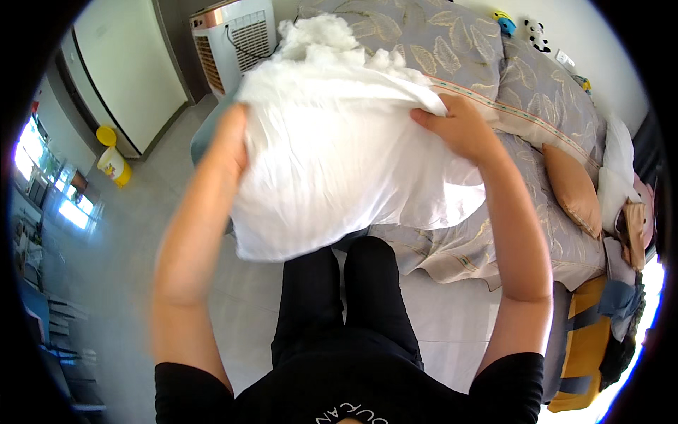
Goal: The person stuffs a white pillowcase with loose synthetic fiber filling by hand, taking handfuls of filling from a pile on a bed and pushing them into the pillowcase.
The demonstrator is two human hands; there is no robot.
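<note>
The scene is bright: daylight glares through the rectangular glass window near nine o'clock, and a blue-fringed patch blows out at four. The thin white fabric cover, toward twelve, nearly washes out. Motion blurs the bare left hand at ten; milky haze veils eight. Fisheye distortion bends the black-bordered rim.

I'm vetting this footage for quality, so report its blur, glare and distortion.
Head view: left hand motion-blurred, right hand crisper; head view: white cloth bright but its folds readable; head view: glare at the left window and lower-right rim; head view: black fisheye border, door leaning.
</note>
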